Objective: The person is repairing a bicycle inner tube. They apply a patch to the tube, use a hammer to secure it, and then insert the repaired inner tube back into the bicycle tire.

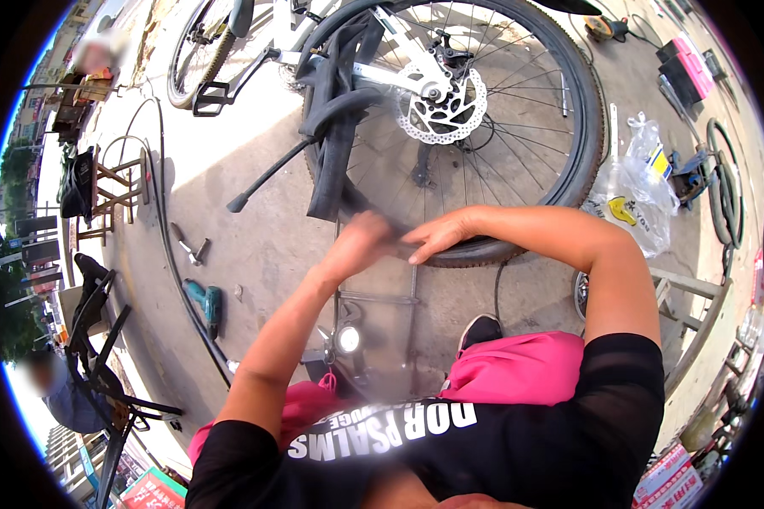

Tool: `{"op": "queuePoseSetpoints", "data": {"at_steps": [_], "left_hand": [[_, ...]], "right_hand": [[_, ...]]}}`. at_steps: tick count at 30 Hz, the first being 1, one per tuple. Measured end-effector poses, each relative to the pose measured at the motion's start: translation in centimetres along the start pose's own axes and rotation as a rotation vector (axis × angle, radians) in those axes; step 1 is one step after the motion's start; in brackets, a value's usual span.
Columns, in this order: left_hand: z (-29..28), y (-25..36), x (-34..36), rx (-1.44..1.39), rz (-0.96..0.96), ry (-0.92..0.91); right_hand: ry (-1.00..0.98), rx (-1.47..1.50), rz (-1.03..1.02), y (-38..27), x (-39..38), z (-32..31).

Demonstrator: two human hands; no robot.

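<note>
Left hand [361, 242] curled, pinching the black rubber tyre [581, 127] of the spoked bicycle wheel at its lower edge | right hand [441, 237] flat, fingers pressed together on the same stretch of tyre | limp black inner tube [335, 136] draped over the wheel | teal power drill [208, 304] on concrete, well apart

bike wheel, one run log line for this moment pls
left hand on tyre bottom edge | right hand flat on tyre beside it | inner tube hanging loose over spokes | drill on ground
</note>
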State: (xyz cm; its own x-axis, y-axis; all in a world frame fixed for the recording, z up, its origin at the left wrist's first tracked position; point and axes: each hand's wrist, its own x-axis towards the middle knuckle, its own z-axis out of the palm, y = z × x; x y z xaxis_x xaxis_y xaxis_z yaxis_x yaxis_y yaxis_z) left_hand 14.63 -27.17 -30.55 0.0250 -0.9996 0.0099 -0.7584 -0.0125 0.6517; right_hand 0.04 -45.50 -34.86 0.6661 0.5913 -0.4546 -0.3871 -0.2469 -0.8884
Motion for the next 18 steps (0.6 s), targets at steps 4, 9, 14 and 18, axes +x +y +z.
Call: {"op": "queuePoseSetpoints", "data": {"at_steps": [4, 9, 14, 18], "left_hand": [[0.2, -0.5, 0.3, 0.0, 0.039, -0.024], [0.2, -0.7, 0.2, -0.028, -0.004, -0.083], [0.3, -0.8, 0.5, -0.038, 0.024, -0.065], [0.7, -1.5, 0.3, -0.037, 0.023, -0.076]], "right_hand": [[-0.108, 0.121, 0.023, 0.3, -2.9, 0.0], [-0.149, 0.06, 0.11, -1.6, -6.2, -0.3], [-0.204, 0.029, 0.153, 0.2, -8.0, -1.0], [-0.214, 0.08, 0.205, 1.4, -9.2, -1.5]]}}
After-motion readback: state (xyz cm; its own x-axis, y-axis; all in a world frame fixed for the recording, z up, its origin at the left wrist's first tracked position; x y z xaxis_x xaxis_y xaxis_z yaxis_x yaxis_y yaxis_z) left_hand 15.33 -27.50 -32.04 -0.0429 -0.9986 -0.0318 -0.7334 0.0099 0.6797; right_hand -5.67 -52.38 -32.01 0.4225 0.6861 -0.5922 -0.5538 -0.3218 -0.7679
